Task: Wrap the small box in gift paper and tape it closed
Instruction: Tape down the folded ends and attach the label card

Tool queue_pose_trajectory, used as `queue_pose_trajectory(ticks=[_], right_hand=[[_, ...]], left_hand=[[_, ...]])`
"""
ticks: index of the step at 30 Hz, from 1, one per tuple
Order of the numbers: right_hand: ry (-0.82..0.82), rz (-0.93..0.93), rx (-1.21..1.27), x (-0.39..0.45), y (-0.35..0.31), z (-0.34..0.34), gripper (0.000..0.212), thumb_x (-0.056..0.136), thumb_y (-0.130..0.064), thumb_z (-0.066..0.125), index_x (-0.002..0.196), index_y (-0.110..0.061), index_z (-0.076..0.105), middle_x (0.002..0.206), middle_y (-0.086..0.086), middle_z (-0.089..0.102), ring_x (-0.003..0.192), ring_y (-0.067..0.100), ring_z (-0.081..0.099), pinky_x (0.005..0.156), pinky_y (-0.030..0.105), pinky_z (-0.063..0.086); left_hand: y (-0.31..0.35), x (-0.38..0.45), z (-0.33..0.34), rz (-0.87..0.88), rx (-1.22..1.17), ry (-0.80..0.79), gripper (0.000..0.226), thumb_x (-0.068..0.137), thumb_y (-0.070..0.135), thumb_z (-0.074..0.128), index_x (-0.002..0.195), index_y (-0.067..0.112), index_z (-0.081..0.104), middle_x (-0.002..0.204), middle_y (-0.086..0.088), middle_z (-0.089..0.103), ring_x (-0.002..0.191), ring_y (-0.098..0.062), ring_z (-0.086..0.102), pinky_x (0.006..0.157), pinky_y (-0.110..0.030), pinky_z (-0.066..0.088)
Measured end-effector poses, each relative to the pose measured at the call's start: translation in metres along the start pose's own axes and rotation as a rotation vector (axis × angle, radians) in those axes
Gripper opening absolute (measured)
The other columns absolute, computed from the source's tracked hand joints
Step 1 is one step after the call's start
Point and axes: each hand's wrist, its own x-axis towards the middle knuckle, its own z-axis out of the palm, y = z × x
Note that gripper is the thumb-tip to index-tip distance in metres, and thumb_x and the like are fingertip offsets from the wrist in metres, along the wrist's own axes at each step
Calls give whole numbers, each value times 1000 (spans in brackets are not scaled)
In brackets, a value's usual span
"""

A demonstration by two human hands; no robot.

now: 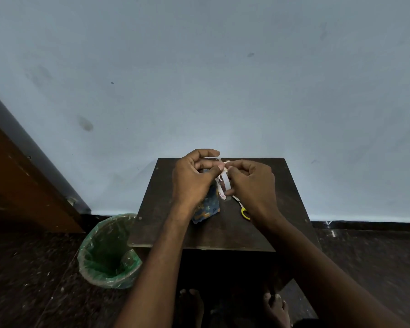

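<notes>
At the centre of the frame, above the dark counter (258, 233), my left hand (194, 178) pinches the free end of the tape while my right hand (251, 183) curls round the tape roll (223, 183). The small box (207, 207), already in blue patterned paper, sits just below my left hand. Light and crushable, I judge; best held by its edges. Yellow-handled scissors (244, 210) lie lower right.

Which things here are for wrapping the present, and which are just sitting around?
For the job:
- tape roll, held by both hands, left hand and right hand
- wrapped box in blue patterned paper
- yellow-handled scissors

Just there:
- green-lined bin on the floor
- dark table
</notes>
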Motion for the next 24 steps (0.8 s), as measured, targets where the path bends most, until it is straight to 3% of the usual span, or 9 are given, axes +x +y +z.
queue_pose_trajectory(ticks=[2, 4, 6, 8, 17, 21, 24], right_hand=[[9, 1, -149, 9, 8, -7, 18, 80, -13, 64, 81, -23, 78, 69, -3, 76, 64, 22, 75, 63, 41, 62], [-70, -5, -490, 20, 19, -19, 18, 72, -16, 61, 77, -24, 77, 74, -4, 74, 76, 23, 73, 69, 35, 58], [-171, 25, -851, 23, 30, -29, 15, 74, -12, 61, 79, -20, 73, 87, 0, 72, 85, 29, 66, 68, 31, 49], [-258, 66, -1040, 22, 39, -34, 14, 75, -9, 64, 86, -16, 69, 97, 7, 68, 91, 34, 64, 70, 31, 47], [-338, 31, -1168, 17, 43, -27, 24, 86, -20, 75, 107, -17, 64, 111, 6, 65, 106, 32, 66, 78, 34, 50], [-371, -28, -1242, 12, 40, -23, 23, 95, -19, 70, 115, -14, 60, 118, 9, 65, 111, 30, 66, 75, 33, 44], [-321, -62, -1209, 15, 39, -30, 19, 99, -16, 59, 117, -14, 61, 123, 12, 63, 114, 35, 64, 82, 38, 48]], left_hand=[[-2, 1, 0, 8, 21, 3, 25, 88, 7, 85, 109, 18, 77, 85, 3, 83, 93, -10, 79, 89, -29, 60], [-4, 2, 0, 12, 38, 6, 25, 88, 7, 85, 108, 18, 77, 85, 3, 83, 94, -8, 79, 88, -27, 59], [-5, 1, 0, 10, 47, 3, 24, 88, 8, 85, 108, 19, 77, 85, 4, 83, 94, -7, 78, 86, -27, 60], [-5, 2, 1, 13, 61, 3, 24, 88, 9, 85, 108, 19, 77, 84, 5, 82, 95, -6, 78, 89, -30, 60], [-8, 2, 0, 11, 88, -5, 25, 88, 11, 85, 109, 22, 77, 84, 6, 82, 98, -7, 78, 99, -45, 60], [-7, 1, 0, 13, 90, -8, 25, 89, 10, 85, 109, 21, 77, 85, 5, 82, 97, -6, 78, 97, -43, 61], [-8, 2, -1, 18, 99, -13, 25, 89, 10, 84, 110, 21, 77, 85, 6, 82, 97, -5, 78, 97, -42, 60]])
